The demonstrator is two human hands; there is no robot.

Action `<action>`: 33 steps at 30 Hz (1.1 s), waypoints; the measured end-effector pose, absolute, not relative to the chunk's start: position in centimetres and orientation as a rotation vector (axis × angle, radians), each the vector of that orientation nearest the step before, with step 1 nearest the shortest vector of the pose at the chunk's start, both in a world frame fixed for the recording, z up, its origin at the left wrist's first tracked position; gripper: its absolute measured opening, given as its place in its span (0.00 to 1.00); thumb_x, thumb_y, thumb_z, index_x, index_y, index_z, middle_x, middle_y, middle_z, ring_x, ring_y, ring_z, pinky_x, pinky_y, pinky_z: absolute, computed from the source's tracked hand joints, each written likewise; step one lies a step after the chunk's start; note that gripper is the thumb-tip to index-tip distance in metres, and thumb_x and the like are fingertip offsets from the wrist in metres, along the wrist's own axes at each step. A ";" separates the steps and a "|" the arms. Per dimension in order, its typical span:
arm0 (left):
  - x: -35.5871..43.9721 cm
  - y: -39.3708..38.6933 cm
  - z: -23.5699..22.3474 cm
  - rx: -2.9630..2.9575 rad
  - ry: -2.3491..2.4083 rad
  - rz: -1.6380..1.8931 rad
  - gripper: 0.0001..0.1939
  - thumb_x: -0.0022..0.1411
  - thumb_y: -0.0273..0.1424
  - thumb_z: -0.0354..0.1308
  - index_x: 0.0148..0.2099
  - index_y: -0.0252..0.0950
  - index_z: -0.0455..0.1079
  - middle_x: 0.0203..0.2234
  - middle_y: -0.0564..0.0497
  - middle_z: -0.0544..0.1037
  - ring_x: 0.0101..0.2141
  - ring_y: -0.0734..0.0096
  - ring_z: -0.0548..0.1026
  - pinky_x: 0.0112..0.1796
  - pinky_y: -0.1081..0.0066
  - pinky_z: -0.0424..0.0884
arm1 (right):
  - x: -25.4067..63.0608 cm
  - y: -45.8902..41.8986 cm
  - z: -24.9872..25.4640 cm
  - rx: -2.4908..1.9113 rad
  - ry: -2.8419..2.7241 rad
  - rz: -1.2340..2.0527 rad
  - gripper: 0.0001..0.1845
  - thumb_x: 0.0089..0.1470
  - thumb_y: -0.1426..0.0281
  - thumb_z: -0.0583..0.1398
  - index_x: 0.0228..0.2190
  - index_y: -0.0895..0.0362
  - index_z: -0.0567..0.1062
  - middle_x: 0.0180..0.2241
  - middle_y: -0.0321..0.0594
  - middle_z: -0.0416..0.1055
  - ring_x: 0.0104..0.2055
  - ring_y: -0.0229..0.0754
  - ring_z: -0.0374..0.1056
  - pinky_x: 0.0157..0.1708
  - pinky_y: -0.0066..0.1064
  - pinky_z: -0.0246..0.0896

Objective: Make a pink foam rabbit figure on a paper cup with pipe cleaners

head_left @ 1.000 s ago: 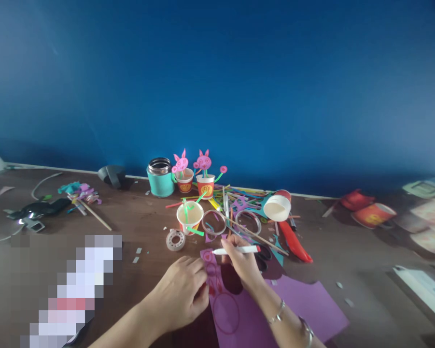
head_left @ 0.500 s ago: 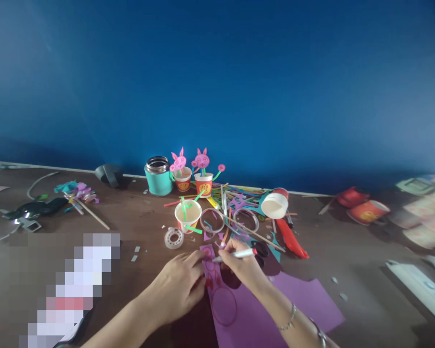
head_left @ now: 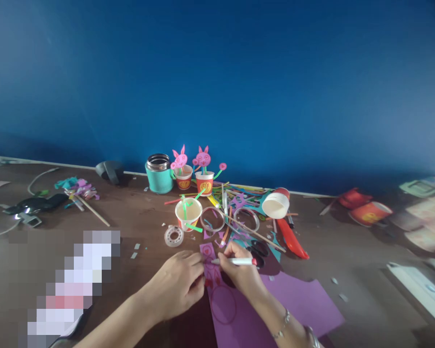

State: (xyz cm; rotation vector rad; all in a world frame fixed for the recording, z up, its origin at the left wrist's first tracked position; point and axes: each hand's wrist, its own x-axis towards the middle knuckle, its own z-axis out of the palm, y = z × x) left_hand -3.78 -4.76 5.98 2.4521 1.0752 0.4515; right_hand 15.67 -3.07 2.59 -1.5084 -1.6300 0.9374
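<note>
A purple paper sheet (head_left: 297,304) lies on the brown table in front of me, with red outlines drawn on it. My right hand (head_left: 241,273) is closed around a white marker with a red cap (head_left: 237,261), its tip on the paper's upper left strip. My left hand (head_left: 179,285) rests beside it with fingers curled, pressing the paper's left edge down.
Behind the hands are a tape roll (head_left: 174,236), a paper cup with green strips (head_left: 189,213), two clear rings, sticks, black scissors (head_left: 259,249), a tipped cup (head_left: 276,205) and a red object (head_left: 293,240). Two cups with pink paper animals and a teal jar (head_left: 159,174) stand by the blue wall.
My right hand has drawn back toward me with the marker, its tip moving down the purple strip. The left hand has stayed on the paper's edge.
</note>
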 end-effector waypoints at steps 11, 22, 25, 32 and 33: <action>-3.7 -4.8 5.9 2.462 1.084 0.446 0.09 0.59 0.25 0.48 0.37 0.38 0.69 0.34 0.49 0.73 0.38 0.64 0.72 0.43 0.65 0.68 | 15.6 -3.2 3.1 -1.524 -1.674 0.985 0.15 0.48 0.63 0.58 0.18 0.54 0.60 0.14 0.28 0.55 0.19 0.34 0.51 0.18 0.25 0.47; -3.7 -4.7 6.0 2.480 1.078 0.419 0.09 0.59 0.24 0.49 0.38 0.38 0.70 0.33 0.49 0.73 0.39 0.63 0.72 0.44 0.65 0.68 | 15.6 -3.2 2.9 -1.546 -1.701 0.987 0.13 0.47 0.67 0.57 0.17 0.54 0.58 0.13 0.27 0.56 0.17 0.33 0.51 0.17 0.24 0.45; -3.7 -4.7 6.0 2.481 1.071 0.427 0.10 0.59 0.24 0.48 0.38 0.38 0.70 0.33 0.48 0.74 0.39 0.63 0.72 0.44 0.65 0.68 | 15.7 -3.2 3.0 -1.543 -1.703 0.986 0.13 0.47 0.69 0.56 0.17 0.54 0.57 0.13 0.27 0.55 0.18 0.33 0.50 0.18 0.24 0.45; -3.7 -4.7 6.0 2.477 1.079 0.422 0.09 0.59 0.24 0.49 0.37 0.38 0.70 0.34 0.48 0.74 0.39 0.63 0.72 0.43 0.65 0.68 | 15.8 -3.0 2.5 -1.500 -1.580 1.026 0.14 0.47 0.67 0.56 0.17 0.53 0.56 0.15 0.27 0.51 0.18 0.32 0.46 0.18 0.25 0.43; -3.7 -4.7 6.0 2.477 1.075 0.422 0.09 0.59 0.24 0.49 0.37 0.38 0.70 0.34 0.48 0.74 0.39 0.63 0.72 0.43 0.65 0.68 | 15.8 -3.0 2.4 -1.496 -1.586 1.015 0.14 0.48 0.67 0.56 0.18 0.53 0.56 0.16 0.27 0.51 0.18 0.32 0.47 0.18 0.25 0.44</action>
